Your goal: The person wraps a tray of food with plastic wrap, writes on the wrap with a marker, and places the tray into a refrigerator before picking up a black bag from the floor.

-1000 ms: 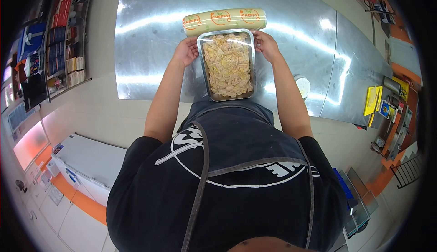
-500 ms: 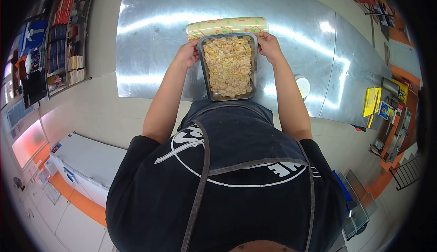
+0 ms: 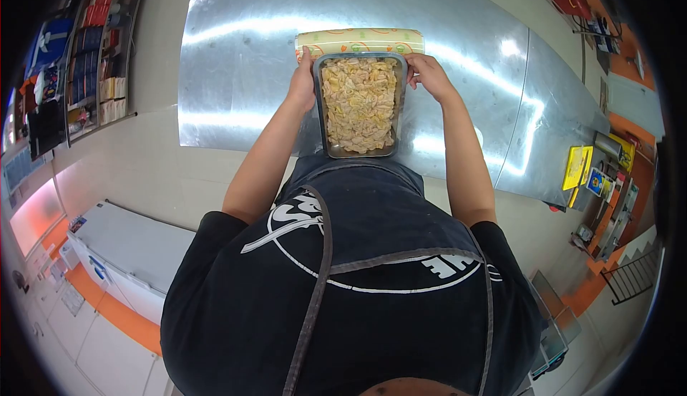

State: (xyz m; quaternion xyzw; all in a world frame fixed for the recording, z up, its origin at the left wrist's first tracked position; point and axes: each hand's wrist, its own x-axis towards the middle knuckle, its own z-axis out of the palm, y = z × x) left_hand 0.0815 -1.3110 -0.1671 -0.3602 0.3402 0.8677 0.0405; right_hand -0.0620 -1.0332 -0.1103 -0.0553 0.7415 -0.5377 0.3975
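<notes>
A rectangular metal tray [image 3: 320,109] stands at the near edge of the steel table, in front of my apron. Pale yellowish pieces that look like marinated raw meat [image 3: 360,102] fill it. My left hand [image 3: 303,84] lies along the upper left side of the tray, fingers straight and not wrapped round the rim. By the upper right corner, my right hand [image 3: 428,77] has its fingers apart and slightly bent, the tips at or very near the rim. Just beyond the tray lies a printed roll of wrap [image 3: 361,39], its lower edge partly hidden by the tray.
The steel table [image 3: 250,59] reaches far to both sides. A white round item [image 3: 479,137] is mostly hidden behind my right forearm. Yellow items [image 3: 577,167] are at the table's right end. Shelves [image 3: 100,59] stand at left, with a white chest freezer [image 3: 136,245] below.
Both hands have loosened from the tray's rim; the left has straightened along its side, the right has spread its fingers. The tray stays almost in place, and the view has shifted slightly.
</notes>
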